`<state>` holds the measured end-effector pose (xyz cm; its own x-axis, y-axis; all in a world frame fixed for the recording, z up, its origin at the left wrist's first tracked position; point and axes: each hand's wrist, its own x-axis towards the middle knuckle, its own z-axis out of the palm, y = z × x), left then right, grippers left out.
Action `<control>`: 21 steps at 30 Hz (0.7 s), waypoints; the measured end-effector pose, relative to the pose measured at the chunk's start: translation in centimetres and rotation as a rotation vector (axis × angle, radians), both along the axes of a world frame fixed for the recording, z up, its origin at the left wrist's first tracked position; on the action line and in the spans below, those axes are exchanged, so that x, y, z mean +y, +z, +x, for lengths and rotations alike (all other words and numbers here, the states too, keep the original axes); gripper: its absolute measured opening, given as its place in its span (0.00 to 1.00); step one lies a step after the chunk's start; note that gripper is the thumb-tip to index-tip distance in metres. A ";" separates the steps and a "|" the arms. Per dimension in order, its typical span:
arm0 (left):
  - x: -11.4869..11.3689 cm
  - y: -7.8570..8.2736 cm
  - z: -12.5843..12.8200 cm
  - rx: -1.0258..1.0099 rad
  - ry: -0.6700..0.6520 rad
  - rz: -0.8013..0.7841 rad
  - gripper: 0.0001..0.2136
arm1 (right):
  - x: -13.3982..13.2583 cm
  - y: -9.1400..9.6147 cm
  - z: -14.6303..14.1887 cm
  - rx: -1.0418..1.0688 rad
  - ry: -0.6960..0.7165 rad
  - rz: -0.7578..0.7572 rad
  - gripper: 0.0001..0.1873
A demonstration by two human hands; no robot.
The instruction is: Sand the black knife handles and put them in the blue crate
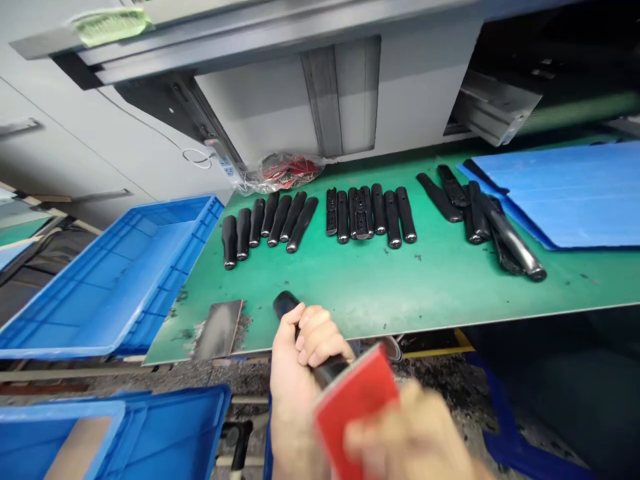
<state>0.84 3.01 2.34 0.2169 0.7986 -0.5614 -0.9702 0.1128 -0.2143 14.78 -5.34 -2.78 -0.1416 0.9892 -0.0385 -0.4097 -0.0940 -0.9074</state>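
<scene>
Here, at six o'clock, the left hand (300, 360) has its fingers clamped round a glossy black handle (327, 371); a flat red pad (355, 407) meets its end; the blurred right hand (405, 440) hides its fingers; matching black handles (367, 213) lie rowed on a scuffed green board (370, 287) at twelve; a ribbed blue plastic crate (115, 280) sits at nine.

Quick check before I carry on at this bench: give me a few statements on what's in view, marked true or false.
1. The left hand grips a black handle. True.
2. The right hand holds a blue sponge. False: it is blurred, behind a red pad.
3. More black handles lie in groups on the green mat. True.
4. The blue crate sits on the green mat. False: it is beside the mat's left edge.
5. A dark sheet lies near the mat's front edge. True.
</scene>
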 end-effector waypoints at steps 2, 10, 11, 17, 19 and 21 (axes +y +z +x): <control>0.3 -0.1 -0.3 0.027 0.059 -0.010 0.20 | 1.4 -0.1 -0.2 -0.081 -0.015 0.094 0.21; -0.2 1.0 -1.1 0.059 0.103 0.069 0.19 | 5.0 -2.7 1.1 -0.263 -0.440 0.095 0.10; -0.2 1.1 -1.1 0.064 0.113 0.079 0.18 | 4.6 -2.9 1.2 -0.257 -0.502 0.065 0.13; 0.0 0.7 -0.6 0.111 0.077 0.076 0.17 | 2.5 -1.2 0.1 0.288 -0.215 0.075 0.16; 0.0 0.5 -0.5 0.135 0.062 0.095 0.17 | 2.6 -0.3 -0.1 0.495 -0.044 0.063 0.15; -0.1 0.5 -0.5 0.146 0.053 0.103 0.16 | 2.6 0.2 -0.2 0.619 0.060 0.036 0.14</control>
